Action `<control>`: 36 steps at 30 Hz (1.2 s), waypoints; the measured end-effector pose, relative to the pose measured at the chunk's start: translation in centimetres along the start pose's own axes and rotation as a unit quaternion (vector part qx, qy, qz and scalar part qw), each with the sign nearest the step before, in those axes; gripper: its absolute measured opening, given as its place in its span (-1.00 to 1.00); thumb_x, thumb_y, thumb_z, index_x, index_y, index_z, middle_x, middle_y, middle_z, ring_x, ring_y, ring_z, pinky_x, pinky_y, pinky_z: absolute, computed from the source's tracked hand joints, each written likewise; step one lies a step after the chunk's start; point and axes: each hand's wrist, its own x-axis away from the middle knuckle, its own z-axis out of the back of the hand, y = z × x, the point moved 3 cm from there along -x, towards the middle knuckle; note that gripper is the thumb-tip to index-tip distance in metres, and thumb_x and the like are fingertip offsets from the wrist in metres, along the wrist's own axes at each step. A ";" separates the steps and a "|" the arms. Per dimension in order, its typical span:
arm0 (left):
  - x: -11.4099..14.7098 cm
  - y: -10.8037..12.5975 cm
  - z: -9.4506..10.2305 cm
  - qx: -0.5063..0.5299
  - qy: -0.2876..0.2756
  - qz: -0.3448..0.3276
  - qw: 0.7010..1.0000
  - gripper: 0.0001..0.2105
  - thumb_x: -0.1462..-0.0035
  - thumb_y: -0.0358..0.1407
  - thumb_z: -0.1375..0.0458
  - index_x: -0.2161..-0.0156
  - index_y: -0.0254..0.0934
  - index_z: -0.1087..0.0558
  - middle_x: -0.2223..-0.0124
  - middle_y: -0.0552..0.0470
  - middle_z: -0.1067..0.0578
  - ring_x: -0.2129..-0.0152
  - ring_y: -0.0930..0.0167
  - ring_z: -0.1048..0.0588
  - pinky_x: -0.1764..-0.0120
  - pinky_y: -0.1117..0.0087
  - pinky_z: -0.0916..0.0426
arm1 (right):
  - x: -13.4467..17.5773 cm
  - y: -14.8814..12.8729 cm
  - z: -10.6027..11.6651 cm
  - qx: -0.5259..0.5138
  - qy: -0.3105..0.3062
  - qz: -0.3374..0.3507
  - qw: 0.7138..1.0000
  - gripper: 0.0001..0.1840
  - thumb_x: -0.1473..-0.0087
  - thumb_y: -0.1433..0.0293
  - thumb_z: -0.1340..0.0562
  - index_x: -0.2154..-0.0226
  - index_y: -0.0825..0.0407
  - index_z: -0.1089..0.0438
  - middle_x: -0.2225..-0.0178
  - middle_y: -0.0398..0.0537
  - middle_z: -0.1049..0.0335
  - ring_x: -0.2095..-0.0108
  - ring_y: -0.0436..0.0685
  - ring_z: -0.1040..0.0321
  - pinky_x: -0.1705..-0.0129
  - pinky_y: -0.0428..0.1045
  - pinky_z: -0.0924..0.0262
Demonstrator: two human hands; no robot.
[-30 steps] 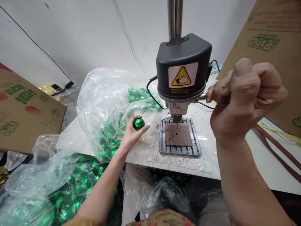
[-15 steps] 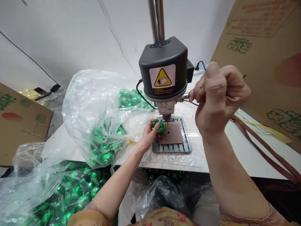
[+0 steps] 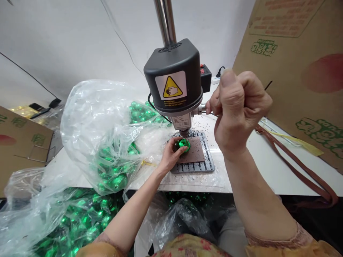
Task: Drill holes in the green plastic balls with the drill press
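My left hand (image 3: 170, 155) pinches a shiny green ball (image 3: 184, 144), like a bauble, between thumb and fingers. The ball is directly below the chuck (image 3: 184, 132) of a small black bench drill press (image 3: 174, 75), over a brown board (image 3: 197, 154) on the slotted metal base (image 3: 209, 166). Whether the drill bit touches the ball cannot be made out. At the press's right side, my right hand (image 3: 239, 110) is closed round the feed handle, whose metal hub (image 3: 199, 109) shows beside the fingers.
Clear plastic bags (image 3: 88, 103) of green balls (image 3: 115, 178) lie left of the press, with more green balls (image 3: 83, 217) in a bag below the table edge. Dark shavings dot the white table (image 3: 270, 178). A brown strap (image 3: 292, 160) and a large carton (image 3: 294, 78) are on the right.
My left hand has brought the green ball rightward over the board, under the chuck. My right hand keeps its grip on the handle. The camera view has turned slightly, shifting the press leftward.
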 end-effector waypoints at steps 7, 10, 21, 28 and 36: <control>1.1 0.2 -1.4 -0.100 -0.005 -0.040 0.994 -0.53 -0.09 -0.16 -0.39 -0.09 -0.20 -0.47 0.05 -0.06 -0.60 0.15 0.26 -0.55 0.08 0.25 -0.42 | -0.1 -0.2 -0.2 -0.008 0.007 0.007 1.000 -0.46 -0.24 0.17 -0.21 0.57 -0.01 0.08 0.63 -0.29 0.18 0.63 -0.17 0.04 0.52 -0.10 0.00; 1.4 0.4 -1.9 -0.123 0.017 -0.061 0.990 -0.57 -0.14 -0.20 -0.35 -0.10 -0.20 -0.46 -0.03 -0.11 -0.58 0.02 0.20 -0.53 -0.06 0.17 -0.38 | -0.2 -0.4 -0.2 -0.021 0.008 0.012 1.000 -0.50 -0.25 0.30 -0.21 0.59 -0.01 0.06 0.65 -0.31 0.15 0.65 -0.17 0.04 0.53 -0.09 0.03; 1.1 0.3 -2.1 -0.103 0.068 -0.022 0.992 -0.65 -0.15 -0.16 -0.35 0.00 -0.24 -0.50 0.22 0.01 -0.57 0.35 0.38 -0.46 0.26 0.37 -0.33 | -1.0 -0.6 -0.7 -0.020 -0.004 0.001 1.000 -0.52 -0.26 0.41 -0.18 0.59 -0.01 0.07 0.63 -0.32 0.22 0.66 -0.20 0.09 0.54 -0.12 0.03; 1.0 0.0 -1.7 -0.100 0.020 -0.067 0.993 -0.55 -0.11 -0.21 -0.38 -0.10 -0.23 -0.48 -0.01 -0.08 -0.59 0.13 0.28 -0.55 0.08 0.28 -0.43 | -1.2 -0.5 -0.7 -0.037 -0.012 -0.020 0.999 -0.53 -0.24 0.43 -0.20 0.59 -0.03 0.05 0.64 -0.31 0.14 0.67 -0.17 0.07 0.58 -0.09 0.02; 0.9 -0.3 -1.7 -0.126 0.025 -0.096 0.987 -0.57 -0.15 -0.21 -0.38 -0.10 -0.20 -0.48 -0.05 -0.08 -0.60 0.05 0.24 -0.57 -0.02 0.21 -0.46 | -0.4 -0.1 -0.3 -0.018 0.023 0.021 0.999 -0.45 -0.22 0.28 -0.26 0.61 -0.02 0.09 0.66 -0.29 0.19 0.68 -0.14 0.15 0.60 -0.04 0.09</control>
